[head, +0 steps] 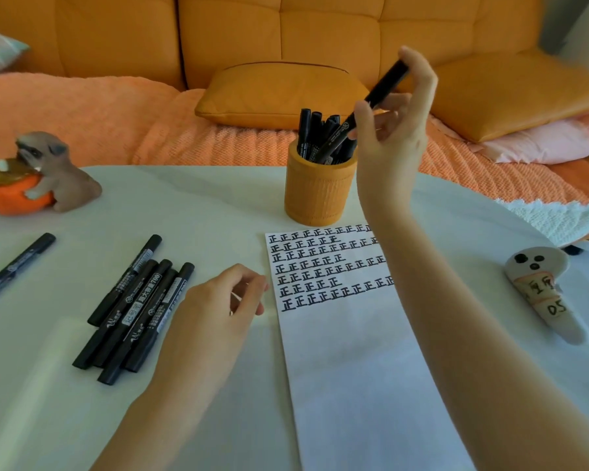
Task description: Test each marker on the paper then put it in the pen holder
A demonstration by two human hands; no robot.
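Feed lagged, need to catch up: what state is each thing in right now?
Right hand: holding a marker, tilted, its lower end in the pen holder.
Left hand: empty, loosely curled beside the paper.
Pen holder: upright, several markers inside.
Paper: flat, top part filled with written marks.
Table markers: lying capped.

White bench (201,205) bearing orange pen holder (318,192), written paper (347,351), black markers (133,311), dog figurine (45,175), painted stone (544,290)
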